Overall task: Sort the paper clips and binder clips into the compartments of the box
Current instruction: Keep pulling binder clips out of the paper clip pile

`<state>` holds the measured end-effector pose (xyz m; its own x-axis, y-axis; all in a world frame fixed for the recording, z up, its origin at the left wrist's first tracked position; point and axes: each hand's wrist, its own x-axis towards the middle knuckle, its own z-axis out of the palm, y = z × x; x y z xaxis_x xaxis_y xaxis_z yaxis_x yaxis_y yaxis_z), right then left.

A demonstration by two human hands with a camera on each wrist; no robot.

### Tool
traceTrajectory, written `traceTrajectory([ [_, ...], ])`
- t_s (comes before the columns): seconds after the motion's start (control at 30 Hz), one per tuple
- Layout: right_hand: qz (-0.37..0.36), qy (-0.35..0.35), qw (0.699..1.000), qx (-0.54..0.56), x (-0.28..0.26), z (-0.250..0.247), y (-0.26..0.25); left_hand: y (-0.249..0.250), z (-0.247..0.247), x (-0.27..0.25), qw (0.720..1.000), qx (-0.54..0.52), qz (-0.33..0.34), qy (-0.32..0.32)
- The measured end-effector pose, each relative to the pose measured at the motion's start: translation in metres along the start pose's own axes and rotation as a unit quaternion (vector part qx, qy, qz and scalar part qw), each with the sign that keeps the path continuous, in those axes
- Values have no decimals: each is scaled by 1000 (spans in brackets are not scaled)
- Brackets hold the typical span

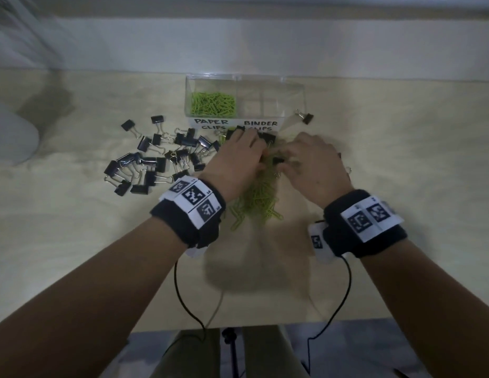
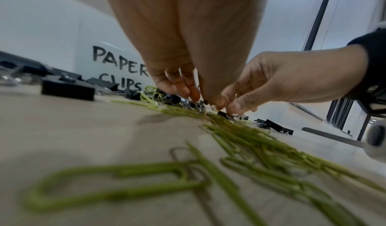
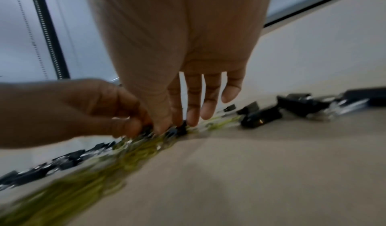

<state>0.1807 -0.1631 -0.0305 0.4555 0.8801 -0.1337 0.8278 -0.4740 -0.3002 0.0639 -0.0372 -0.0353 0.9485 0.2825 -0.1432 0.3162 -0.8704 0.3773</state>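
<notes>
A clear divided box (image 1: pixel 270 85) stands at the back, labelled PAPER CLIPS and BINDER CLIPS. Green paper clips (image 1: pixel 213 103) lie in its left compartment; the other compartments look bare. A mixed pile of green paper clips (image 1: pixel 258 197) and black binder clips lies in front of it. Both hands are down in the top of this pile. My left hand (image 1: pixel 261 156) has thumb and curled fingers pinched on a small binder clip (image 3: pixel 146 128). My right hand (image 1: pixel 288 162) pinches another black binder clip (image 2: pixel 224 114) with thumb and forefinger, its other fingers (image 3: pixel 206 107) straight.
Several black binder clips (image 1: pixel 156 159) lie scattered left of the pile. One more binder clip (image 1: pixel 306 117) sits by the box's right front corner. A pale rounded object (image 1: pixel 11 137) is at the far left. Wrist cables hang over the table's near edge (image 1: pixel 265 324).
</notes>
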Motion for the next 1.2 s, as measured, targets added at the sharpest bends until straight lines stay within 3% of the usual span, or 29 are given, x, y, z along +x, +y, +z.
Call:
traceTrajectory([
  [0.07,11,3,1000,20,0,8,-10,-2,-5,-8,996,-67,17,48],
  [0.2,29,11,994,102,-1,10,-14,-19,-21,-31,975,-183,-25,122],
  [0.33,31,38,986,159,-6,0,-4,-49,-30,-53,977,-119,-78,160],
  [0.5,88,69,990,90,-6,-14,29,-69,-24,-59,986,-21,-94,135],
  [0.6,47,53,996,59,3,-14,25,-49,-22,-56,990,-58,-49,121],
  [0.7,5,25,999,34,17,-8,11,-24,-19,-63,994,-99,-35,14],
  [0.8,-3,-3,1000,17,19,1,-1,-21,-16,-76,988,-100,-94,-64],
  [1.03,-92,-42,990,96,-27,14,-27,-29,-4,-82,981,-142,-129,-18],
  [1.1,-69,-49,989,121,-34,4,-23,-31,-5,-76,983,-150,-106,-3],
  [1.2,3,-128,988,87,-42,-11,-12,-28,-8,-70,986,-138,-81,-37],
])
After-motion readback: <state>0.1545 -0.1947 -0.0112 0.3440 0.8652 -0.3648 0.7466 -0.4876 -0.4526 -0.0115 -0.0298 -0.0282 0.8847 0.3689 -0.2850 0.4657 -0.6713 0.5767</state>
